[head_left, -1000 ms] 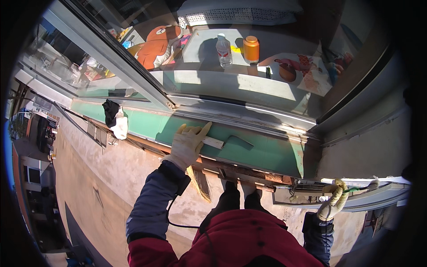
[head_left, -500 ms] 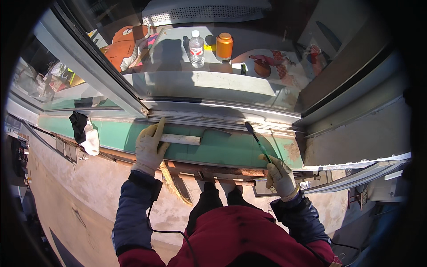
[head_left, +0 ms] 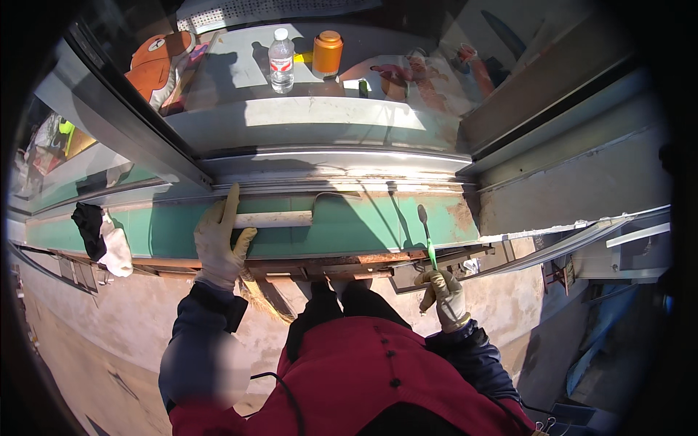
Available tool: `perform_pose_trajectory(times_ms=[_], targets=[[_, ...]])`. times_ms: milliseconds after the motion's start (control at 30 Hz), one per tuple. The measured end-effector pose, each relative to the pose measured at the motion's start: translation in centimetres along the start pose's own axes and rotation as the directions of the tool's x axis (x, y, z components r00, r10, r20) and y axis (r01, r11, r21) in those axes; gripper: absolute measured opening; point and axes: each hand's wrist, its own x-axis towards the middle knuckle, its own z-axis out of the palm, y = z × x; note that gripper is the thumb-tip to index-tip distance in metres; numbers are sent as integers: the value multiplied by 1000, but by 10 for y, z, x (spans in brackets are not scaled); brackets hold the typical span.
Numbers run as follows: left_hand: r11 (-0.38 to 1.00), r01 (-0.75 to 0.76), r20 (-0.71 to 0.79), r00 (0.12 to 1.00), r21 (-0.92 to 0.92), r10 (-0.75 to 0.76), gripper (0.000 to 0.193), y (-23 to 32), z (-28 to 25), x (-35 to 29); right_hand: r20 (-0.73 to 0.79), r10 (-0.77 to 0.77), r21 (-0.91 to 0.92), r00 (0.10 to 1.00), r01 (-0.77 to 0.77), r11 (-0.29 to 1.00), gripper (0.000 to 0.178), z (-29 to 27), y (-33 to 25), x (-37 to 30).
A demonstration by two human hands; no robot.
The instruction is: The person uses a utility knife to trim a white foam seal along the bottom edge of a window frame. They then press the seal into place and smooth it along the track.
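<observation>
Green-handled brush (head_left: 430, 247) is in our grip, its dark head raised above the right part of the sill (head_left: 349, 227) and pointing toward the window. Around it, we have the window's grey frame (head_left: 122, 123) slanting across the left, and beyond the glass a pale desk (head_left: 225, 69) lies partly in sun. The green sill runs across in front of us, with white rails (head_left: 313, 182) along its far edge and a rusty stain near its right end. Below, we see our own red top (head_left: 349, 370) and dark blue cuffs.

Behind the glass, at the left, lies a brown toy figure (head_left: 156, 64) with a pale front. Both our hands wear pale gloves. Our left hand (head_left: 218, 240) is over the sill, forefinger and thumb spread apart; we cannot tell whether its other fingers grip anything. Our right hand (head_left: 445, 296) is closed around the brush handle, just in front of the sill's edge. On the sill, a white-handled tool (head_left: 280, 219) with a thin bent end has its near end between our left forefinger and thumb. Farther left, a black cloth (head_left: 89, 229) and a white cloth (head_left: 115, 248) hang over the sill's edge, touching. On the desk stand a clear bottle (head_left: 281, 65) and, just beside it, an orange canister (head_left: 327, 54).
</observation>
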Motion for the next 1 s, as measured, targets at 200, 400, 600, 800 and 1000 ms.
perform_pose_trajectory(times_ms=[200,400,600,800,1000], targets=[[980,133,-6,991,-148,-135,60,-4,-2,0,-91,26,-258,996,-48,965,42,-12,21,9],[989,119,-141,984,92,-105,52,-7,-2,11,-117,-257,-538,959,156,828,16,-24,19,10],[969,242,-172,958,52,-230,51,2,-5,14,29,-703,-785,711,452,424,24,-25,-24,18],[967,249,-180,955,50,-237,49,6,-6,16,102,-674,-844,731,423,331,23,-19,-58,27],[973,227,-209,954,39,-214,47,1,-4,15,199,-778,-709,596,636,305,27,-8,-83,46]])
